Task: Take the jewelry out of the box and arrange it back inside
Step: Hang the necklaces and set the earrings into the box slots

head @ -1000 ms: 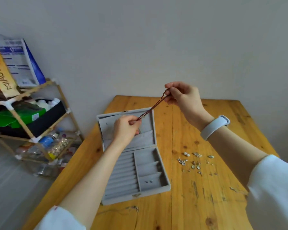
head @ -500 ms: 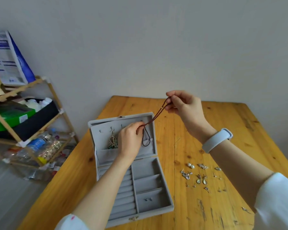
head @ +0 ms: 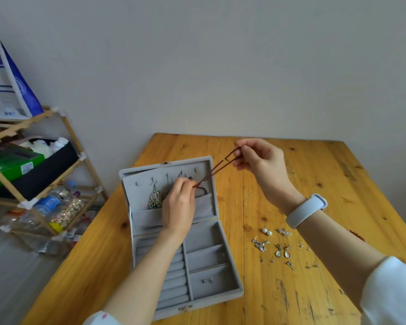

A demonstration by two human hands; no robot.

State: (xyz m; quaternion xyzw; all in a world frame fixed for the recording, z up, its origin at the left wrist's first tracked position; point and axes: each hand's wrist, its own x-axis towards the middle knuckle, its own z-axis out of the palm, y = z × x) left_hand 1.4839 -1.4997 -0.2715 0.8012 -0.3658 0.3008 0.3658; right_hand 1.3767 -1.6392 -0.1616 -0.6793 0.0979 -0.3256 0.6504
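Brown cord necklace (head: pixel 217 166): pinched taut betw. left hand (head: pixel 179 204) at box (head: pixel 230 299) lid hooks & right hand (head: pixel 259 160). Pendant (head: pixel 155 200) hung, prob. studs (head: pixel 207 280) stowed. Earrings (head: pixel 282 250) etc. on table (head: pixel 338 174) remain.

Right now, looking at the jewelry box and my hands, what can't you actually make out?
Head view only:
- Whether the beaded cord is on a lid hook: the left hand covers that spot.
- The lid pocket's contents, hidden behind its fabric and the hand; only the pendant shows.
- The tiny studs in the jewelry box and the loose earrings: too small for detail.
- The cord's ends, pinched inside the right hand.
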